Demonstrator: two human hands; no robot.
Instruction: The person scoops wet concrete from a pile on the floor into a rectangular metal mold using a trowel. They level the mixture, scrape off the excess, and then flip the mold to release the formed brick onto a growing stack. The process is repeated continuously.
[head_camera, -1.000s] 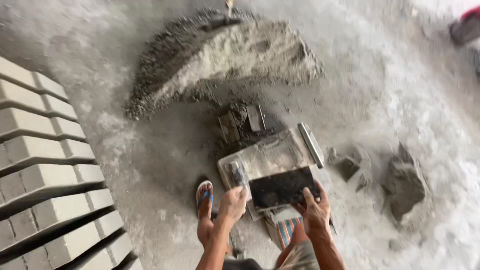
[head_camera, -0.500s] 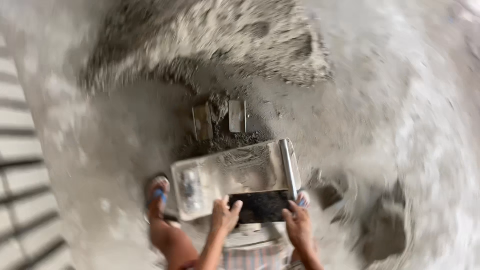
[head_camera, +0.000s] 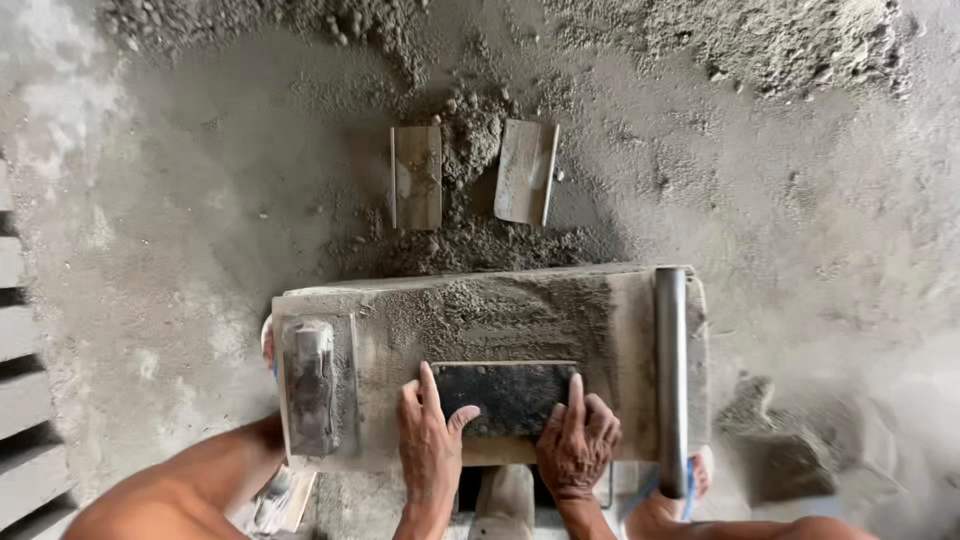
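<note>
A grey, mortar-dusted work board lies in front of me on the floor. In its near middle sits a dark rectangular mould opening. My left hand rests flat at the mould's left edge, thumb spread toward it. My right hand rests at the mould's right edge, index finger pointing up along it. Neither hand holds anything. A metal trowel-like block lies at the board's left end, a metal pipe across its right end.
Two flat metal plates lie in loose sandy mix beyond the board. A larger heap of mix spreads at the top. Finished grey blocks line the left edge. A lump of mix sits at right.
The view has swung down and closer over the board. Both hands have stayed at the dark mould, now pressed flat at its two sides.
</note>
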